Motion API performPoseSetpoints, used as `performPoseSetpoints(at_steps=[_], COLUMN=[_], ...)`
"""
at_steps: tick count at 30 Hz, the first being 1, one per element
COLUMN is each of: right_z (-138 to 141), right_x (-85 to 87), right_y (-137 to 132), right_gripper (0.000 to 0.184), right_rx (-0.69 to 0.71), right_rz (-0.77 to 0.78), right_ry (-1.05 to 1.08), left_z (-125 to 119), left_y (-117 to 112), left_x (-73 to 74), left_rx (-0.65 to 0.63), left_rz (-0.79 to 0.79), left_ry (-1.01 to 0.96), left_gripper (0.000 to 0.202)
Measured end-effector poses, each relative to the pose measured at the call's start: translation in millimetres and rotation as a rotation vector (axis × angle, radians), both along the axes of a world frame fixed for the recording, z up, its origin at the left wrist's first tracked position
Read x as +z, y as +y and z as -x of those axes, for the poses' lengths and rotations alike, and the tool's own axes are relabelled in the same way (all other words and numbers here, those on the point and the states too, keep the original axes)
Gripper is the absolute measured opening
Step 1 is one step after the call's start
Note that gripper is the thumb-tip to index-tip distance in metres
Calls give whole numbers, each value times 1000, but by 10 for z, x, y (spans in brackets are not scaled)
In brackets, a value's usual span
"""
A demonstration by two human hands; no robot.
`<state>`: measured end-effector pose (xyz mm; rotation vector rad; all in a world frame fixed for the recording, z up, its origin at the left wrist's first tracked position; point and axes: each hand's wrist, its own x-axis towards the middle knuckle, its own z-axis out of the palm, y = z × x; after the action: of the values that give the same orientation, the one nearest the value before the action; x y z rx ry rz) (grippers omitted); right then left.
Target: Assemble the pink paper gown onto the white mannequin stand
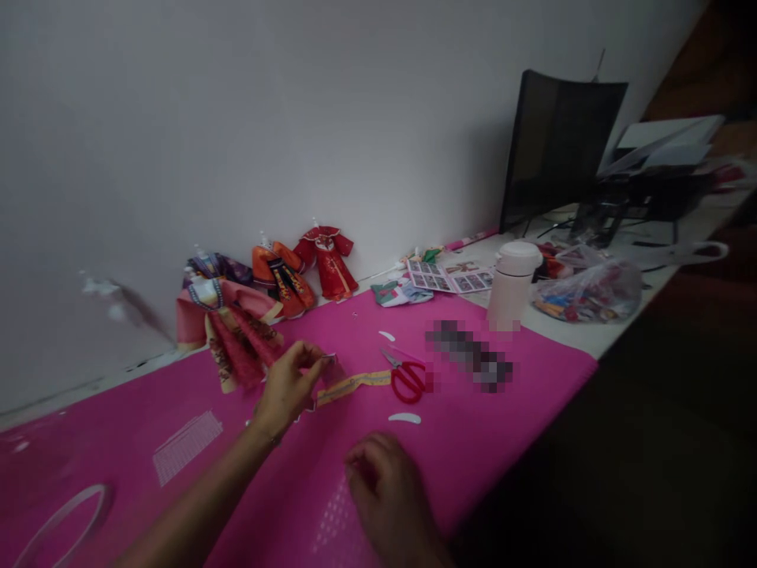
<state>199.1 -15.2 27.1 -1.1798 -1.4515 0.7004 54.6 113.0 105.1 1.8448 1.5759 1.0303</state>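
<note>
Left grip (294,384): thumb and forefinger brought together at the tips on a small pale-edged piece (330,357), raised over the pink mat (520,402) on the bench; its shape is too small to make out. To the grip's left, a white patterned patch (188,447) lies on the mat; just above and behind it leans a small red-and-pink dress (248,335). Right of the grip, a yellow strip (355,385) extends toward the red-handled scissors (398,366). Nearer the viewer, the right hand (384,477) is curled and blurred; whether it has hold of anything cannot be told. Farther right lies a white curved piece (404,418). Note on handling: so slight a piece probably favours a light pinch at its edge, with the free side in view and the wrist clear of the strip.
</note>
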Motion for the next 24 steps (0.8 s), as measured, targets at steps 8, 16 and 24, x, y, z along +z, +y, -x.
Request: performPoseSetpoints(at_steps=[8,16,24], right_z=[-67,-97,-106], right_x=[-176,-186,-156], right_y=[7,-8,-35], right_gripper=[24,23,24], right_rx=[-80,-40,-50], right_rz=[103,157,238], right_ry=[376,405,409], left_z=[124,456,570], left_y=[-768,-1012,-1917], left_x=[476,-214,-531], left_rx=[-49,-81,-115], left_rz=[0,160,-6], left_ry=[-247,-64,131], left_gripper=[27,21,31])
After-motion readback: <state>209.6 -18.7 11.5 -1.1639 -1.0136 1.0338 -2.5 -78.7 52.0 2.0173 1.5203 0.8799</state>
